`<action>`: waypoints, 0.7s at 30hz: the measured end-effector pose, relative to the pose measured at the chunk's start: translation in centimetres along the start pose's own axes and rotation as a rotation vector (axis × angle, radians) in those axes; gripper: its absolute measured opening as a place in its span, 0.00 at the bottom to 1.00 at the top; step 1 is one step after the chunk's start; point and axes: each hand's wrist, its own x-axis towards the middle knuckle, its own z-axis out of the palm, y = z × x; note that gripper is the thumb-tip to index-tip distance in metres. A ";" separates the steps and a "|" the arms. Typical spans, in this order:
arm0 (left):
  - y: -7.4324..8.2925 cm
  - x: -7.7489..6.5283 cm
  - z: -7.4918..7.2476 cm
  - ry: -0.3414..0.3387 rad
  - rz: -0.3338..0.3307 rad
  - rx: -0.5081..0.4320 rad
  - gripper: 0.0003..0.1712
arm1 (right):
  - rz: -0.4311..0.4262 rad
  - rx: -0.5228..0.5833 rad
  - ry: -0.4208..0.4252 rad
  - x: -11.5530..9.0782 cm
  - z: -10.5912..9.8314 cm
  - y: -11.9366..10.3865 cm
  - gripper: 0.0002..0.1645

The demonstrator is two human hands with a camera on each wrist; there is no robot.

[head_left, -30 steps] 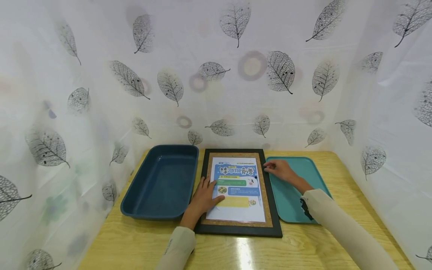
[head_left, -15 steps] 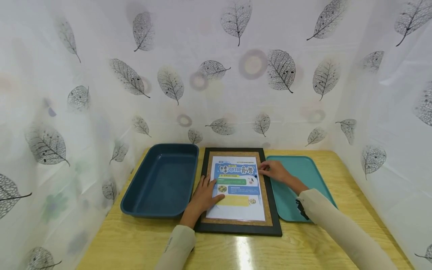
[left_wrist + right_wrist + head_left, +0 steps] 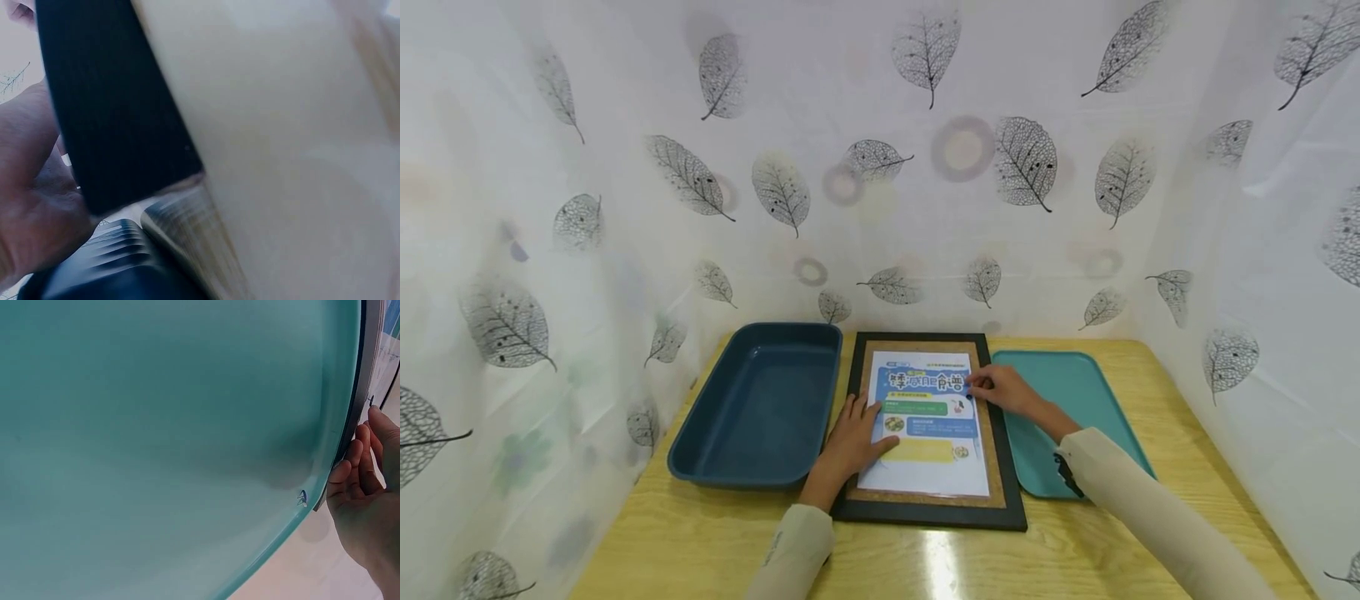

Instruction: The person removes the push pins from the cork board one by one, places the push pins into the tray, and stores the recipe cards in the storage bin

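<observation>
A printed sheet (image 3: 928, 468) lies on a black-framed cork board (image 3: 940, 512) on the table. My left hand (image 3: 848, 442) rests with spread fingers over the board's left edge, thumb and fingertips on the sheet. In the left wrist view, that hand (image 3: 37, 187) lies beside the black frame (image 3: 119, 112). My right hand (image 3: 1007, 390) reaches across the board's right edge, its thumb and index finger slightly apart at the sheet's right margin. A small black pushpin (image 3: 968, 396) sits there by the thumb tip. The right wrist view shows this hand (image 3: 369, 487) with bent fingers.
A deep dark-blue tray (image 3: 760, 400) stands left of the board. A flat teal tray (image 3: 1067, 375) lies to the right, with a small pushpin (image 3: 302, 498) in it near the rim. Leaf-patterned curtains (image 3: 880, 225) enclose the wooden table (image 3: 895, 558) behind and at both sides.
My right hand has moved left from over the teal tray's edge to the sheet's right margin beside the black pushpin. My left hand, the sheet and the board have stayed put.
</observation>
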 end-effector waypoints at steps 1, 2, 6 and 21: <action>0.0 -0.1 0.0 0.000 -0.002 -0.003 0.47 | -0.005 -0.001 -0.001 -0.1 0.0 -0.1 0.13; 0.0 -0.1 0.0 0.000 -0.002 -0.007 0.47 | -0.010 -0.002 -0.001 -0.1 0.0 -0.2 0.13; 0.0 -0.1 0.0 0.003 0.002 -0.006 0.47 | -0.022 -0.001 -0.005 -0.2 0.0 -0.5 0.12; -0.2 0.1 0.1 0.010 0.013 0.013 0.47 | -0.067 0.002 -0.017 -0.7 0.2 -0.5 0.11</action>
